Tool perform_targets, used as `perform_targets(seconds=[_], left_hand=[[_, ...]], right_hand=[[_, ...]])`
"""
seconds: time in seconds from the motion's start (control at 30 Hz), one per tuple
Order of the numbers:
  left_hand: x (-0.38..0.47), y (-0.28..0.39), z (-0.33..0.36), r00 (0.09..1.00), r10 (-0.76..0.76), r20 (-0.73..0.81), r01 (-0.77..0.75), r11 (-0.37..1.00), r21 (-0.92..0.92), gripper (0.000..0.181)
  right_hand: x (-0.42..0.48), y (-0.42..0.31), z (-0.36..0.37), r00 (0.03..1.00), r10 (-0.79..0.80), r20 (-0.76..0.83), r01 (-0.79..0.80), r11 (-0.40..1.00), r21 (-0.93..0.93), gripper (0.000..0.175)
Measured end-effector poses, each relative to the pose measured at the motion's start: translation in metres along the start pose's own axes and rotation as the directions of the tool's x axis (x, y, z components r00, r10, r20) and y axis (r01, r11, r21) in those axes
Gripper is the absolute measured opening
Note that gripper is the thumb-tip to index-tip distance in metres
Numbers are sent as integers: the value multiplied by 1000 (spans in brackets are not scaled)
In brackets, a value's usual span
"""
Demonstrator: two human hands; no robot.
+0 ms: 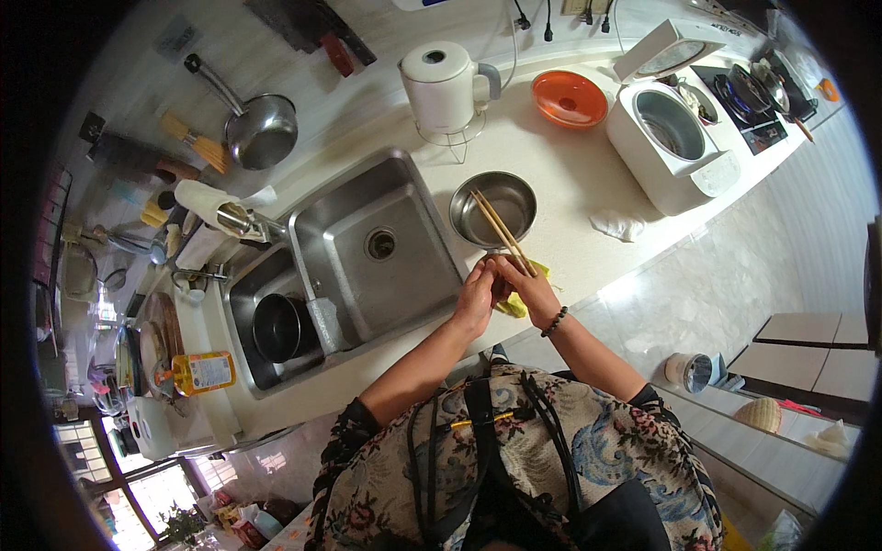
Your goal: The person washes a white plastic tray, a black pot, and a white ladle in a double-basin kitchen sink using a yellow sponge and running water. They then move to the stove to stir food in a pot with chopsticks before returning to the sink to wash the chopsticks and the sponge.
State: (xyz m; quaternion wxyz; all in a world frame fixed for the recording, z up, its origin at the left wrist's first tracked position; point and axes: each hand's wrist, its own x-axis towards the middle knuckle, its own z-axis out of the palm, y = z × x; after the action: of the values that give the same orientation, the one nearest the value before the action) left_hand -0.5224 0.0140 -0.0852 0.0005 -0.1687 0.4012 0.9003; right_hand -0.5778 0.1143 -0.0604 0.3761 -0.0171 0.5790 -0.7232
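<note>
My left hand (475,297) and my right hand (532,286) meet over the counter's front edge, their fingertips together. Something dark and small shows between them, mostly hidden by the fingers. A pair of wooden chopsticks (497,222) slants across a round stainless steel bowl (475,217). Their near ends overlap my right hand in view; whether it grips them is unclear. A yellow-green item (512,305), perhaps leaves or a wrapper, shows under and beside my right hand. A beaded bracelet (555,321) circles my right wrist.
To the left is a double sink (420,275) with a black pot (277,327) in its smaller basin. Behind stands a white kettle (437,89). An orange bowl (568,96), an open rice cooker (637,148) and a crumpled white cloth (618,225) are to the right.
</note>
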Motion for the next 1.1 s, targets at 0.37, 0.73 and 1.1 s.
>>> perform_targets(seconds=[0.37, 0.73, 1.1], left_hand=[[15, 24, 4, 999, -4, -47, 2, 999, -44, 28], [-20, 76, -7, 992, 58, -111, -48, 994, 98, 27], [-67, 94, -29, 960, 79, -269, -66, 996, 59, 29]], right_hand=[[6, -3, -109, 933, -360, -23, 244, 678, -694, 29], [72, -9, -221, 707, -684, -179, -205, 43, -978, 14], [129, -38, -256, 588, -690, -422, -463, 141, -875, 31]])
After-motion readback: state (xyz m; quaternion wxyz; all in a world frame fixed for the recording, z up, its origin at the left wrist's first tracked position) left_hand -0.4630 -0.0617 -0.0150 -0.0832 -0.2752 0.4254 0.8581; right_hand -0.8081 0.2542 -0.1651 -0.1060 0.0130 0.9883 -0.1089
